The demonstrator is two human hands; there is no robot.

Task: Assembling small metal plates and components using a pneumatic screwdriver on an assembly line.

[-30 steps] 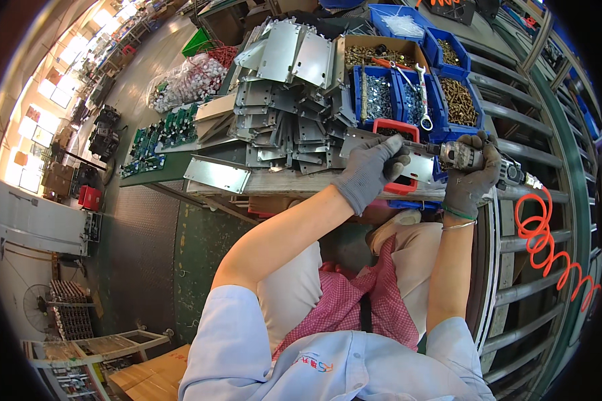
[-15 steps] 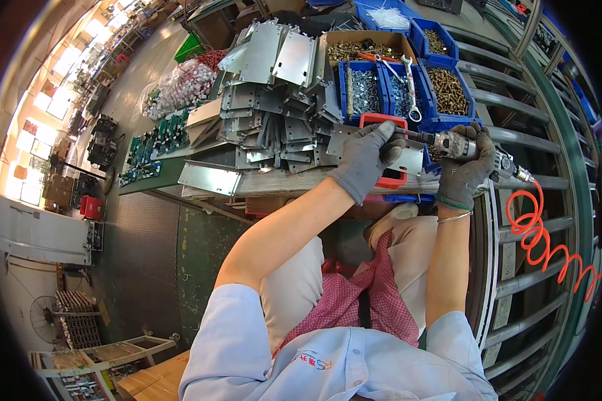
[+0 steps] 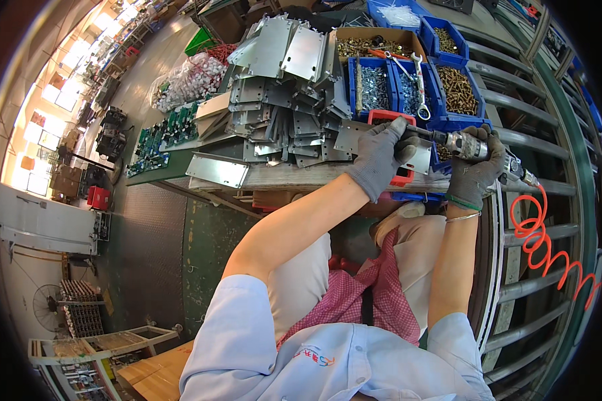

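In a grey glove, my right hand is wrapped round a silver air screwdriver held level, its tip pointing left. An orange coiled hose runs from its back end. My gloved left hand is closed at the driver's dark tip; what its fingertips pinch is too small to make out. Beneath the left hand lies a red rectangular frame at the bench's front edge. A flat silver plate shows between the two hands.
Left of my hands rises a tall pile of bent metal plates. Blue bins of screws stand behind, with a combination wrench across them. A roller conveyor runs along the right. Green circuit boards lie at the left.
The whole view has shifted slightly, so the bench appears a little further right. Both hands keep nearly the same pose at the screwdriver.
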